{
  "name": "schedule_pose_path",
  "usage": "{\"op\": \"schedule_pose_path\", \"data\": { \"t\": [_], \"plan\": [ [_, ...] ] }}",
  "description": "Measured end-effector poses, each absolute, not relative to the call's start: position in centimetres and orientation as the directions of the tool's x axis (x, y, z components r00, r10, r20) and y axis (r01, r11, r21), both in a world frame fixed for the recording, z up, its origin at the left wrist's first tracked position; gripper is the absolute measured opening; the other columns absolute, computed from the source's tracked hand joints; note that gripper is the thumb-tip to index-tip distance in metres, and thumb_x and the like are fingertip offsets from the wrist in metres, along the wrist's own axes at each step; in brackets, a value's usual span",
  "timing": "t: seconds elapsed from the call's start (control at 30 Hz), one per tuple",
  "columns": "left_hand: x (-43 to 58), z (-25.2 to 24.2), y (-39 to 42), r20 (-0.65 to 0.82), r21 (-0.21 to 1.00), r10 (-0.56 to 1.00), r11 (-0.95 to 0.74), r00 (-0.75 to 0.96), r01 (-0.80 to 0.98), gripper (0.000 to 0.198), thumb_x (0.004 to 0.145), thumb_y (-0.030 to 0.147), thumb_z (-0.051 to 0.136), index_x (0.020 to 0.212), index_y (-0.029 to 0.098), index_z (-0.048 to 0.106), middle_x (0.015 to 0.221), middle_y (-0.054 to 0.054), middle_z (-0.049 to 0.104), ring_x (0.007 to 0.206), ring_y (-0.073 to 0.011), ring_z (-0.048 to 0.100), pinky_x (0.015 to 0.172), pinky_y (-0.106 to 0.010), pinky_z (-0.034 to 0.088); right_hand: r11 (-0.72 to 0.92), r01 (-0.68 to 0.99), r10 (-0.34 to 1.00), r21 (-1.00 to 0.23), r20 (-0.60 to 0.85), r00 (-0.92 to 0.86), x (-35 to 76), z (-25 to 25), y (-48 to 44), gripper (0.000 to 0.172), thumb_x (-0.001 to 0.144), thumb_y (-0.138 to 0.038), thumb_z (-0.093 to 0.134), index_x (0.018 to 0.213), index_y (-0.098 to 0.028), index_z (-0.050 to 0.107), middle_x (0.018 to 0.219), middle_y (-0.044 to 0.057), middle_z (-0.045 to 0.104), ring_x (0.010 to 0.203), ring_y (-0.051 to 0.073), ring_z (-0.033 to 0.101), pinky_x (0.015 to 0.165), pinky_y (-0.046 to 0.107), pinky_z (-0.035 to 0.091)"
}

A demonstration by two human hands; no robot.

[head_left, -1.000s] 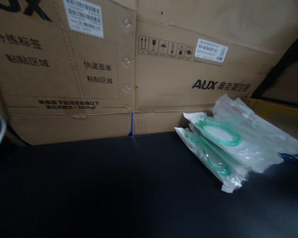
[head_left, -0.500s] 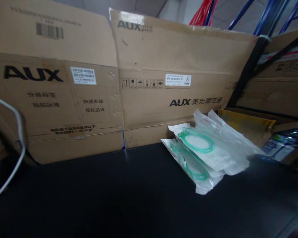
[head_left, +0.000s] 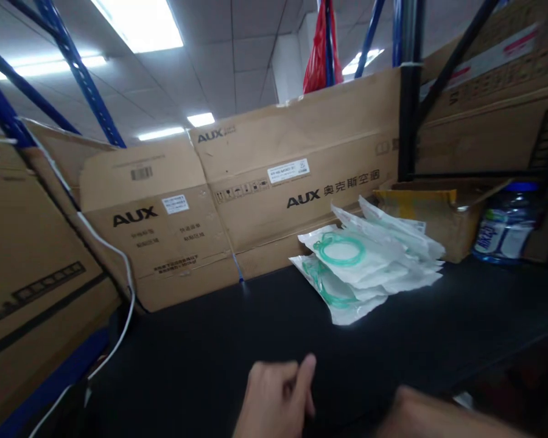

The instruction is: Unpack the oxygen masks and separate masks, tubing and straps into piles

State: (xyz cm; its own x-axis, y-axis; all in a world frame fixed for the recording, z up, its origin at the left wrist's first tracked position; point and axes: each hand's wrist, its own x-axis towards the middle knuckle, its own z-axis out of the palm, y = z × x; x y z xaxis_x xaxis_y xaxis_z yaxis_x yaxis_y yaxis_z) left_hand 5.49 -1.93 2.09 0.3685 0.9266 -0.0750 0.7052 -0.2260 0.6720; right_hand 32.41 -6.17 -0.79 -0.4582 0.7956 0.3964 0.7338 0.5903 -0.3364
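Note:
My left hand (head_left: 274, 398) shows at the bottom edge over the black tabletop (head_left: 219, 347). Its fingers are curled into a loose fist with the thumb up, and I see nothing in it. My right hand (head_left: 433, 413) is a blurred shape at the bottom right with its fingers out of sight. Beyond both hands, at the back right of the table, lies a stack of clear plastic packets with coiled green tubing (head_left: 365, 267). Neither hand touches the packets.
Large AUX cardboard boxes (head_left: 274, 194) wall off the back and left of the table. An open brown carton (head_left: 442, 210) and a blue-capped water bottle (head_left: 506, 225) stand at the right. A white cable (head_left: 121, 304) hangs at the left. Blue rack posts (head_left: 80, 73) rise overhead.
The view has tilted up and pulled back, so the ceiling, racks and bottle now show. Both hands have come into view at the bottom. The packets have not moved.

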Motion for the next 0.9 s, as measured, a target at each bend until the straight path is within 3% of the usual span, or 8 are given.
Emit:
{"op": "schedule_pose_path", "data": {
  "t": [0.03, 0.1, 0.2, 0.33, 0.47, 0.6, 0.8, 0.9],
  "plan": [
    [6.9, 2.7, 0.7, -0.07, 0.677, 0.935, -0.211, 0.347, 0.706, 0.056, 0.105, 0.058, 0.044, 0.081, 0.015, 0.071, 0.069, -0.002, 0.069, 0.058, -0.0139, 0.065, 0.064, -0.029, 0.057, 0.567, 0.772, 0.794, -0.287, 0.44, -0.42, 33.0, 0.5, -4.6, 0.033, 0.101, -0.038, 0.064, 0.129, -0.022, 0.066, 0.134, 0.009, 0.065, 0.112, 0.025, 0.067, 0.094, 0.045, 0.059],
    [9.9, 3.5, 5.6, -0.06, 0.723, 0.952, -0.166, 0.301, 0.67, 0.063, 0.103, 0.065, 0.039, 0.079, 0.016, 0.071, 0.07, -0.002, 0.072, 0.054, -0.0132, 0.066, 0.058, -0.026, 0.053, 0.491, 0.85, 0.785, -0.193, 0.52, -0.336, 33.5, 2.8, -0.7, 0.031, 0.105, -0.032, 0.056, 0.134, -0.023, 0.064, 0.135, 0.011, 0.065, 0.116, 0.026, 0.067, 0.099, 0.05, 0.056],
    [13.8, 3.5, 10.5, -0.078, 0.728, 0.958, -0.134, 0.275, 0.673, 0.059, 0.101, 0.064, 0.049, 0.08, 0.014, 0.071, 0.074, -0.003, 0.074, 0.061, -0.0155, 0.07, 0.07, -0.029, 0.057, 0.365, 0.93, 0.754, -0.046, 0.6, -0.267, 32.7, 4.1, 5.4, 0.04, 0.106, -0.021, 0.045, 0.141, -0.027, 0.063, 0.14, 0.014, 0.065, 0.13, 0.031, 0.06, 0.111, 0.056, 0.048],
    [16.0, 2.5, 12.3, -0.098, 0.731, 0.966, -0.094, 0.241, 0.676, 0.035, 0.102, 0.047, 0.06, 0.105, 0.013, 0.069, 0.096, -0.005, 0.073, 0.083, -0.0172, 0.071, 0.081, -0.037, 0.06, 0.16, 0.982, 0.747, 0.103, 0.638, -0.189, 31.1, 1.8, 10.5, 0.05, 0.093, -0.005, 0.054, 0.14, -0.018, 0.064, 0.146, 0.023, 0.061, 0.138, 0.043, 0.053, 0.112, 0.076, 0.034],
    [13.4, 2.2, 12.2, -0.079, 0.735, 0.975, -0.086, 0.21, 0.673, 0.031, 0.102, 0.042, 0.062, 0.115, 0.014, 0.067, 0.108, -0.007, 0.071, 0.092, -0.0189, 0.07, 0.084, -0.039, 0.061, 0.062, 0.98, 0.767, 0.189, 0.619, -0.168, 31.6, -0.7, 11.8, 0.049, 0.093, -0.008, 0.063, 0.141, -0.02, 0.063, 0.142, 0.017, 0.064, 0.133, 0.039, 0.058, 0.113, 0.075, 0.034],
    [7.2, 1.8, 10.9, -0.071, 0.724, 0.984, -0.064, 0.165, 0.687, 0.034, 0.102, 0.045, 0.059, 0.11, 0.013, 0.068, 0.098, -0.005, 0.072, 0.083, -0.0168, 0.07, 0.079, -0.037, 0.06, 0.055, 0.98, 0.773, 0.189, 0.613, -0.162, 32.3, -1.6, 12.0, 0.048, 0.096, -0.021, 0.068, 0.143, -0.02, 0.06, 0.145, 0.014, 0.061, 0.137, 0.037, 0.053, 0.117, 0.073, 0.03],
    [-0.8, 0.5, 6.1, -0.068, 0.695, 0.992, -0.029, 0.106, 0.718, 0.045, 0.103, 0.051, 0.052, 0.076, 0.017, 0.065, 0.059, 0.002, 0.062, 0.052, -0.0125, 0.06, 0.061, -0.026, 0.048, 0.189, 0.978, 0.731, 0.083, 0.654, -0.197, 30.4, -0.2, 9.8, 0.044, 0.097, -0.011, 0.048, 0.138, -0.014, 0.065, 0.145, 0.025, 0.06, 0.137, 0.045, 0.052, 0.11, 0.08, 0.032],
    [-2.0, 0.2, 4.5, -0.063, 0.71, 0.993, -0.026, 0.1, 0.704, 0.045, 0.1, 0.051, 0.05, 0.07, 0.019, 0.062, 0.054, 0.002, 0.061, 0.048, -0.013, 0.058, 0.055, -0.023, 0.042, 0.35, 0.936, 0.688, 0.039, 0.668, -0.285, 28.4, 0.8, 5.0, 0.038, 0.106, -0.023, 0.042, 0.131, -0.012, 0.069, 0.141, 0.022, 0.063, 0.133, 0.034, 0.059, 0.113, 0.056, 0.047]
  ]
}}
